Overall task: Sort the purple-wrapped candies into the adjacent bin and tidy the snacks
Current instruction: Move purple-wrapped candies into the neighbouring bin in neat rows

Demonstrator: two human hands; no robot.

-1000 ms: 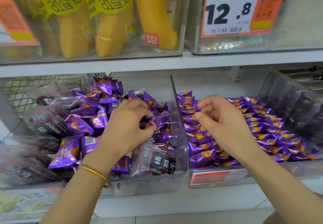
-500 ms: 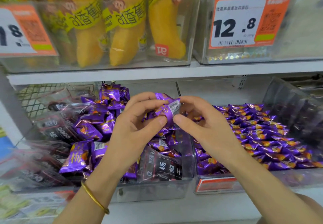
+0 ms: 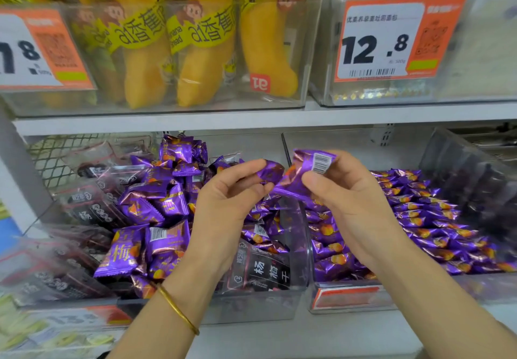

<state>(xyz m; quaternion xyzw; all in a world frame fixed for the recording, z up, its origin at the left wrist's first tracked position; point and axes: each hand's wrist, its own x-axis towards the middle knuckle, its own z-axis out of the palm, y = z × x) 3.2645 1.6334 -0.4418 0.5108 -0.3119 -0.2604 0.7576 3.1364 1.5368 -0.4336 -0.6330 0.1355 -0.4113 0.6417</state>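
My left hand [image 3: 226, 204] and my right hand [image 3: 355, 204] are raised side by side over the wall between two clear bins. The left hand's fingertips pinch a small purple-wrapped candy [image 3: 270, 171]. My right hand grips a larger purple-wrapped candy [image 3: 307, 171] with its barcode facing me. The left bin [image 3: 251, 311] holds a loose heap of purple candies [image 3: 151, 204] mixed with dark plum packets [image 3: 260, 269]. In the right bin [image 3: 349, 300] purple candies [image 3: 419, 218] lie in neat rows.
Above, a shelf board [image 3: 251, 119] carries clear boxes of yellow banana-bread packs [image 3: 201, 50] and an orange price tag reading 12.8 [image 3: 391, 39]. More dark packets [image 3: 70, 246] fill the far left. A dark clear bin [image 3: 475, 185] stands at the right.
My left hand picked candies out of the left bin's heap and rose. Both hands met above the divider, then drew slightly apart, each with a purple candy. The view moved closer.
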